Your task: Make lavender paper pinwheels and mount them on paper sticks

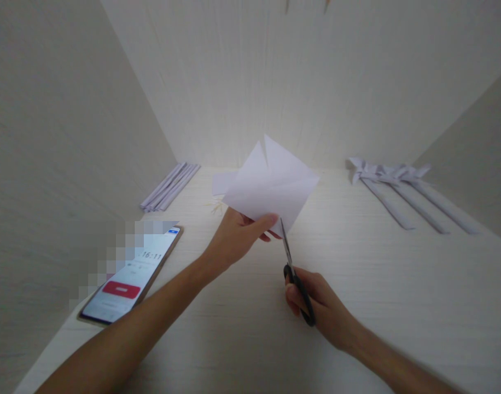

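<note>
A square sheet of white paper point(271, 183) is pinched between the thumb and fingers of my left hand point(246, 227), tilted up above the table. One slit runs inward from its top corner, and faint creases cross it. My right hand point(316, 301) grips scissors point(302, 295) by their black handles. Their metal blades point up at the paper's lower corner, close to my left thumb, and the tips overlap the paper there. Whether the blades are cutting at this instant cannot be told.
A phone point(129, 284) with a lit screen lies at the left. Behind it are several rolled paper sticks point(170, 186). White paper point(223, 183) and thin yellowish bits point(216, 207) lie behind the held sheet. Paper pinwheels on sticks point(392, 191) lie at the right. Walls enclose the table point(242, 328).
</note>
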A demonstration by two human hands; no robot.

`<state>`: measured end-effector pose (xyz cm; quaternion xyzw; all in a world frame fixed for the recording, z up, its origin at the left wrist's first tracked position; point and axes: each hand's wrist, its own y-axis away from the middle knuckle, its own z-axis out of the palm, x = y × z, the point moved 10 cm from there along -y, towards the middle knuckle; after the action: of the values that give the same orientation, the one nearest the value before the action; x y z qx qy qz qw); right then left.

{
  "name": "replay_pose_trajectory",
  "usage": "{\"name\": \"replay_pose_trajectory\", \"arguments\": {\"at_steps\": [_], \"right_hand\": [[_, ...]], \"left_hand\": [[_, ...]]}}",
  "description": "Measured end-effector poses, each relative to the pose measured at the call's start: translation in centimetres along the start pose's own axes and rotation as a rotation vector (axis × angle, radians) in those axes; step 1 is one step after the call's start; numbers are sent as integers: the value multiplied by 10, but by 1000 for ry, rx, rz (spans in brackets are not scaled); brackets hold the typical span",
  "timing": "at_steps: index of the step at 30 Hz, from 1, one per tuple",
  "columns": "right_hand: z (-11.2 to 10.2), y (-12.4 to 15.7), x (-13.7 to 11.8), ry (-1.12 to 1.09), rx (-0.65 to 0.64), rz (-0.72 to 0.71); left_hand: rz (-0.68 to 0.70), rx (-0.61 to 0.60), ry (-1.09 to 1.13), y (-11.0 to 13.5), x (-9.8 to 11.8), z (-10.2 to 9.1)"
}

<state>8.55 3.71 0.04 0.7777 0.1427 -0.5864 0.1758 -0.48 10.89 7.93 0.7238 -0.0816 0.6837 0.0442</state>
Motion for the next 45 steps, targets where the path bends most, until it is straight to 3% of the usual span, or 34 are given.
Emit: {"name": "replay_pose_trajectory", "arguments": {"at_steps": [18,45], "right_hand": [[-1,-1,9,-46,11,46],[-3,-2,0,-29,31,5]], "left_hand": [[-18,-21,-4,-1,-4,2],[-47,-104,-4,1,-10,12]]}}
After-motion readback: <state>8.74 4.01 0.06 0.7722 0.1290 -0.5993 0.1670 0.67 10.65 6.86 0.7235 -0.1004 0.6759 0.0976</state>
